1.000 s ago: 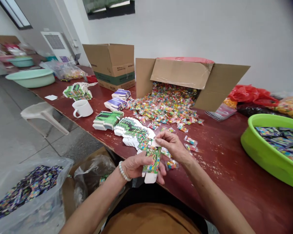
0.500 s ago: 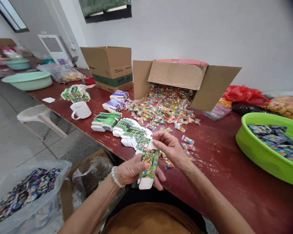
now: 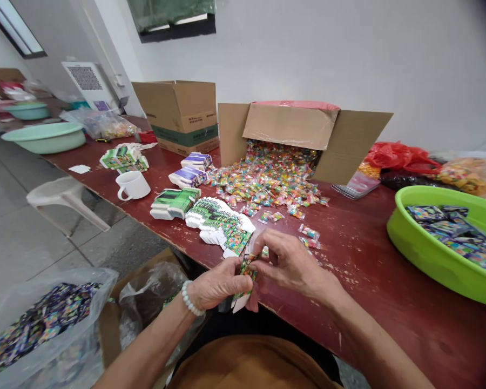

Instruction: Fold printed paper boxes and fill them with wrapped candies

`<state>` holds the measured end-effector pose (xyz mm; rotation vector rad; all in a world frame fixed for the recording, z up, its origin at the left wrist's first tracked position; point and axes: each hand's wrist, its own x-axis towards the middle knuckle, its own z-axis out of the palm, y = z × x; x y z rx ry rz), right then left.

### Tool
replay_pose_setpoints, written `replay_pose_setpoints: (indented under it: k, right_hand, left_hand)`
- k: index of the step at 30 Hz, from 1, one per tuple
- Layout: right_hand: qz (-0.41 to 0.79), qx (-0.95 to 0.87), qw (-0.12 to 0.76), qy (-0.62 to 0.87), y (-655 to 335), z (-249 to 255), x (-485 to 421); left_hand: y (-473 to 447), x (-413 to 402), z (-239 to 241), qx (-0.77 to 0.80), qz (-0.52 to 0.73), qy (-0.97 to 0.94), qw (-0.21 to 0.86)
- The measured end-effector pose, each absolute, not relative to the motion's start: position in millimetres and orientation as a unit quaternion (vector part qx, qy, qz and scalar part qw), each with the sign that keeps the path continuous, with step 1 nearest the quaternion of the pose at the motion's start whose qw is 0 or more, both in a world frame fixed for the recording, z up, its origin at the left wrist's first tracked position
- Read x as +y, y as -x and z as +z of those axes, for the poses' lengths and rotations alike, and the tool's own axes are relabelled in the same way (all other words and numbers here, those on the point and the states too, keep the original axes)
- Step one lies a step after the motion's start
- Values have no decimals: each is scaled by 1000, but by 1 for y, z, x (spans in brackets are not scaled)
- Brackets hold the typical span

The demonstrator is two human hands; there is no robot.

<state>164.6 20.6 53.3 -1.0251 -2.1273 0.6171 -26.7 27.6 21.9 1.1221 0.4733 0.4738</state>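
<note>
Looks like smooth printed card on the small carton [image 3: 248, 266] — matt cardboard on the flapped box [image 3: 289, 127], smooth plastic on the lime tub [image 3: 437, 270], shiny film around the sweets [image 3: 263, 175] — chipped gloss on the table [image 3: 356, 237].

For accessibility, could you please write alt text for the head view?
The left hand holds a small green cardboard carton, the right hand touching its top, at a dark red table. Beyond lie fanned green and white cartons and wrapped multicoloured candies spilling from a brown cardboard box; a green plastic basin stands at right.
</note>
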Motion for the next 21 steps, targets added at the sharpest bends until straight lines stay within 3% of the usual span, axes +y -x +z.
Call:
replay_pose_setpoints:
  k: [8,11,15,21]
  right_hand:
    - [435,-779,269,362,-175,53,22]
    - [539,-718,289,330,-173,45,25]
    - [440,-661,428,432,-165,32,27]
    - [449,-621,448,460,-153,19,26]
  left_hand:
    - [30,33,15,243,144,-544,790]
    - [27,30,15,268,144,-506,807]
    - [24,26,16,326,265,-475,773]
    - [14,23,8,353,349,-454,740]
